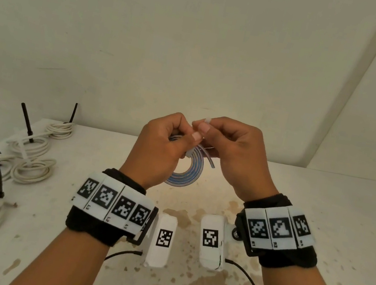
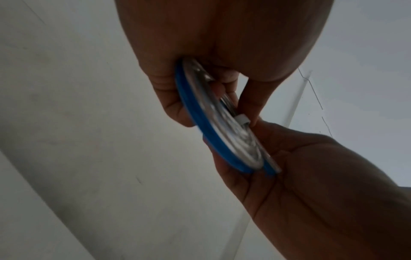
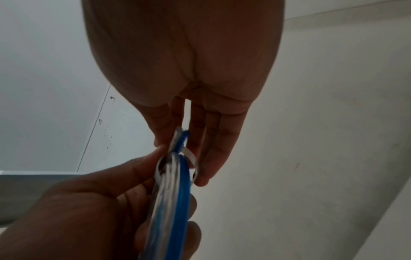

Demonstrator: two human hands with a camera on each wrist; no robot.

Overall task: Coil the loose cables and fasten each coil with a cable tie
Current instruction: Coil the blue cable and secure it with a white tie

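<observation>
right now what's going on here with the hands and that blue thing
A person holds a blue and white cable coil above the table. The left hand grips the coil while the right hand pinches a white cable tie looped round it. Several white coils, already tied, lie at the left.

Head view is evenly lit and soft, edges bowing; both wrist views run dim, grainy, blurred just beyond the fingers.

The tabletop is viewed downward from the head; both wrist views look closely upward, sharing the blue coil.
</observation>
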